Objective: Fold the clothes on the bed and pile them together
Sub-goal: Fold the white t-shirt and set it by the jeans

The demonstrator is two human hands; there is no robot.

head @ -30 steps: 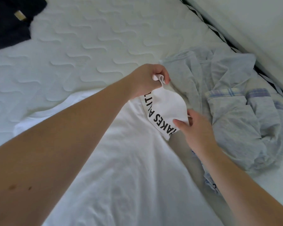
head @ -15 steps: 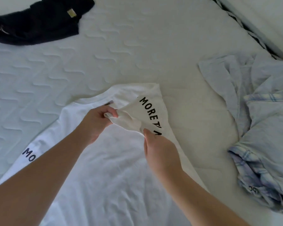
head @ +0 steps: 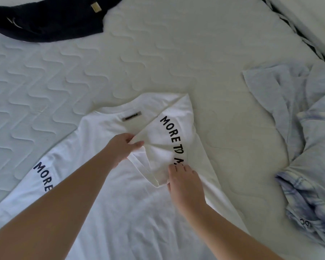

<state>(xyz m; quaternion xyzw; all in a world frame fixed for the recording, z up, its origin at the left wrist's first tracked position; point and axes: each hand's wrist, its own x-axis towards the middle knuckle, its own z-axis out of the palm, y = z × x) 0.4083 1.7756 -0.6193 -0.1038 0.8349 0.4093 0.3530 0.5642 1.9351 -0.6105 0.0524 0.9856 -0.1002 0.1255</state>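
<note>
A white T-shirt [head: 105, 199] with black lettering on its sleeves lies flat on the bed, neck label facing up. Its right sleeve [head: 169, 139] is folded inward over the body. My left hand [head: 123, 146] pinches the sleeve's hem edge near the collar. My right hand [head: 184, 182] grips the lower end of the same sleeve, fingers over the lettering. The left sleeve [head: 39, 175] lies spread out flat. A crumpled light-blue garment with plaid trim [head: 306, 147] lies at the right. A dark navy garment [head: 51, 19] lies at the far left corner.
The white quilted mattress [head: 158, 53] shows bare between the three garments. Its right edge with a dark striped border [head: 296, 32] runs diagonally at the upper right, next to a pale wall or frame.
Both hands carried the right sleeve from over by the blue garment leftward and laid it folded over the shirt's body. The view shifted, so the navy garment shows more.
</note>
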